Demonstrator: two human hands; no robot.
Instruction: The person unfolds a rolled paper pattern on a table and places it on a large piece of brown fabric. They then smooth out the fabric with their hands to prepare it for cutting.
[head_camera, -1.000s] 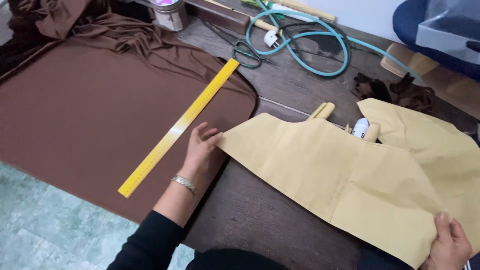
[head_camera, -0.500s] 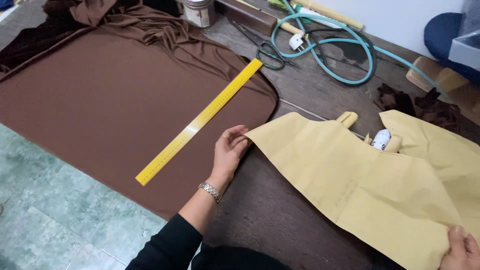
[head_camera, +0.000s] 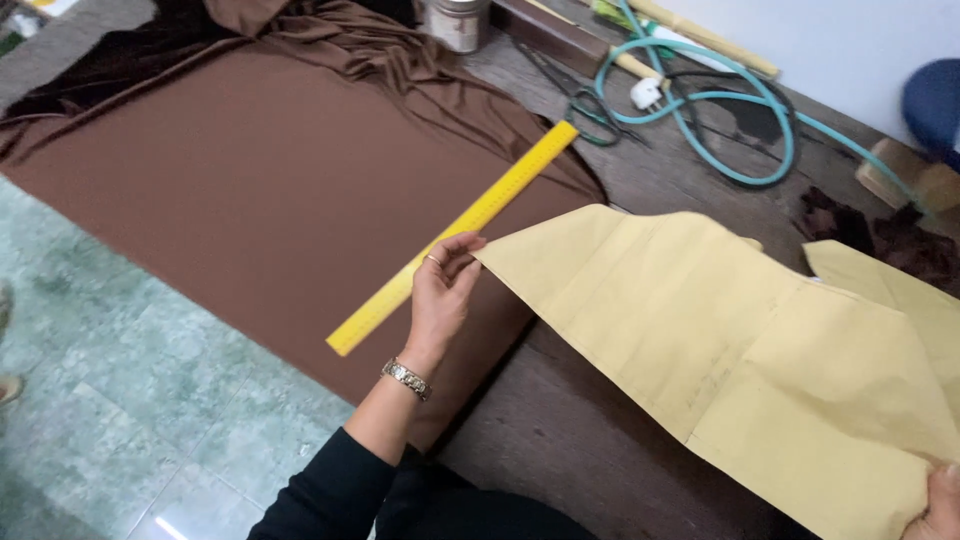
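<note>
Looking left to right: the brown fabric (head_camera: 230, 190) lies spread flat over the worktop (head_camera: 570, 440), with the yellow ruler (head_camera: 455, 238) slanting across it. The left hand (head_camera: 440, 295) pinches the corner of the tan paper pattern (head_camera: 720, 330), which has come up off the wood and swung toward the cloth compared with a second ago, when that hand was pressing it flat. Far right, only a sliver of the right hand (head_camera: 938, 505) shows, gripping the pattern's other end. Scissors (head_camera: 585, 100) and teal hose (head_camera: 720, 100) sit behind.
</note>
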